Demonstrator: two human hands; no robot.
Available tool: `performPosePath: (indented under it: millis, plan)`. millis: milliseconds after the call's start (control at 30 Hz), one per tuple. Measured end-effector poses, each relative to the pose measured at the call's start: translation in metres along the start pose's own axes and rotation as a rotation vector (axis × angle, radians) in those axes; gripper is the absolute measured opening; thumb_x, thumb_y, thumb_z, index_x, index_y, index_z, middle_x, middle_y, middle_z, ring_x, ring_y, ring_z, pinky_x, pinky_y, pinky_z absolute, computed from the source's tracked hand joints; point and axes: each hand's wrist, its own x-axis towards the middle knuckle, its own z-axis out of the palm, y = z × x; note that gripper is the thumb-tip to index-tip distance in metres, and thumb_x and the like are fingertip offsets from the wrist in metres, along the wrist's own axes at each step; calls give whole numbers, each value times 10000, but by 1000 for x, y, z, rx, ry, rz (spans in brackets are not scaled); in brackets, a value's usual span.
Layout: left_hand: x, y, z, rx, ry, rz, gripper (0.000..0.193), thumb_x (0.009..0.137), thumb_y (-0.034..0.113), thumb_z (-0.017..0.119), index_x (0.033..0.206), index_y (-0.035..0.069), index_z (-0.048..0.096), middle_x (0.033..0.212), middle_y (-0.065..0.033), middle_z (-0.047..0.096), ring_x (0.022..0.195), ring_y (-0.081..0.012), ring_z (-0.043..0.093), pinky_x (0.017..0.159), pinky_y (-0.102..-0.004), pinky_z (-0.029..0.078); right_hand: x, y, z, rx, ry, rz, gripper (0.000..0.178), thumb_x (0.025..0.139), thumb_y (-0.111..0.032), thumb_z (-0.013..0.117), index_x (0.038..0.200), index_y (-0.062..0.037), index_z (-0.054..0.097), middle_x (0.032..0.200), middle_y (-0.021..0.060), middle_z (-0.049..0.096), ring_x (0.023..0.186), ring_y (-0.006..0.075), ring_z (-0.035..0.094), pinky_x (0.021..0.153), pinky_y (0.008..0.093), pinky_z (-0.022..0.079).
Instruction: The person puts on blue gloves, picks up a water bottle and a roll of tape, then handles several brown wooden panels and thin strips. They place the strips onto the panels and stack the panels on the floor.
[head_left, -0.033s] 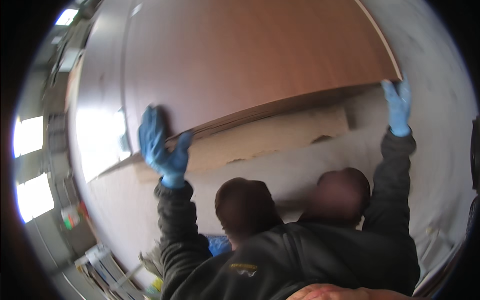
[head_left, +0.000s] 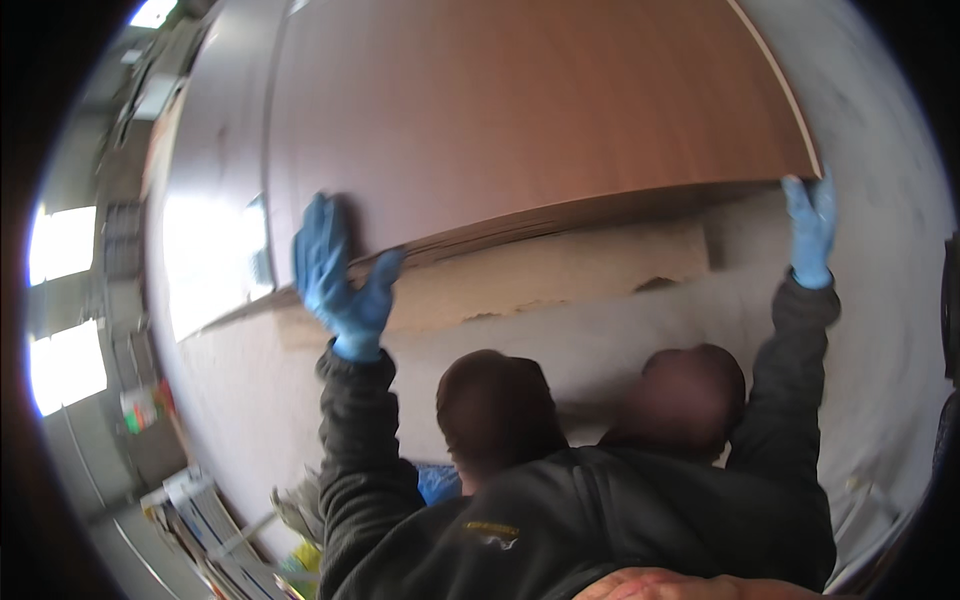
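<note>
A large, smooth brown wood panel [head_left: 540, 110] fills the upper middle of the view. Several thin sheet edges show along its near side. My left hand [head_left: 343, 280], in a blue glove, is open: its fingers stretch over the left part of the panel and its thumb lies along the near edge. At the panel's near right corner is my right hand [head_left: 812, 230], also gloved in blue. Its fingers are straight and parted, with the tips touching the corner. Exactly where those tips sit on the edges is partly hidden.
Below the panel runs a light tan board [head_left: 560, 270] with a ragged near edge. Two dark brown rounded shapes [head_left: 497, 410] lie nearer to me, blurred. A blue item [head_left: 438, 484] peeks out beside my left sleeve. White flat pieces [head_left: 205, 510] are stacked at lower left.
The whole view has shifted slightly, so the panel and both hands appear a little farther right. Both hands keep nearly the same places against the panel.
</note>
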Motion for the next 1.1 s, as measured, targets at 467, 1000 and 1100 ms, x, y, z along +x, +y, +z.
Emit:
performPosePath:
  millis: [467, 1000, 1100]
  plan:
    - [-39, 73, -23, -26, 41, -143, 733, 789, 236, 808, 1457, 7, 611, 1566, -279, 504, 1453, -462, 485, 1203, -578, 359, 7, -47, 11, -750, 162, -441, 631, 1085, -272, 586, 1599, 35, 386, 1647, 224, 406, 1527, 304, 397, 1251, 434, 318]
    - [-48, 111, -131, -556, -634, -543, 402, 803, 80, 732, 1176, -47, 653, 1310, -238, 644, 1201, -418, 633, 1028, -493, 516, 30, -156, 231, -885, -685, -778, 822, 1035, -703, 441, 1530, -48, 453, 1623, 246, 438, 1490, 450, 438, 1203, 602, 342]
    - [-52, 109, -155, -589, -620, -593, 347, 817, 92, 726, 1131, -39, 656, 1276, -246, 649, 1170, -437, 629, 1014, -488, 517, 30, -155, 230, -896, -691, -784, 848, 1021, -722, 439, 1536, -47, 448, 1642, 245, 410, 1501, 456, 418, 1213, 609, 321]
